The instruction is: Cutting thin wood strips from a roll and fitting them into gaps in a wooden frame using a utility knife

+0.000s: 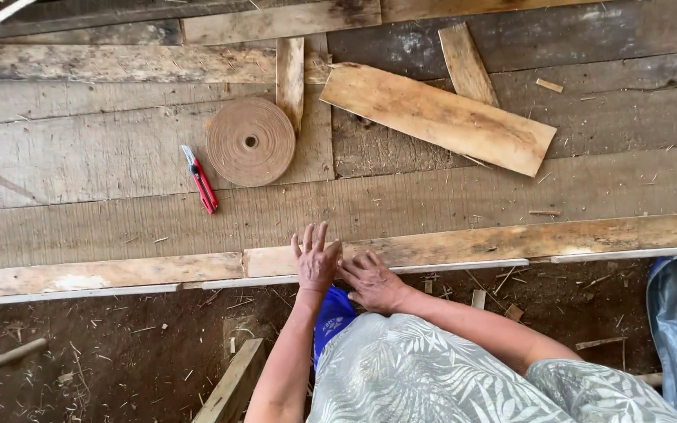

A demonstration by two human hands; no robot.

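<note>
Both hands rest on the front edge strip of a rough plank worktop.

Head view: the left hand [316, 262] lies flat with fingers spread, and the right hand [373, 282] lies beside it, fingers loosely curled, both on the pale edge strip [464, 244]; neither grips anything. The strip looks stiff, splintery and light, best held along its long edges. A coiled tape roll [251, 142] and a red utility knife [200, 179] lie well apart, farther back.

A rough woodworking spot, likely an open shed: a counter [119, 157] of weathered, unpainted planks, loose offcut boards [436, 117] lying on it, a red utility knife [200, 179], a roll of brown banding [251, 142], and a dirt floor [119, 352] strewn with wood splinters.
</note>
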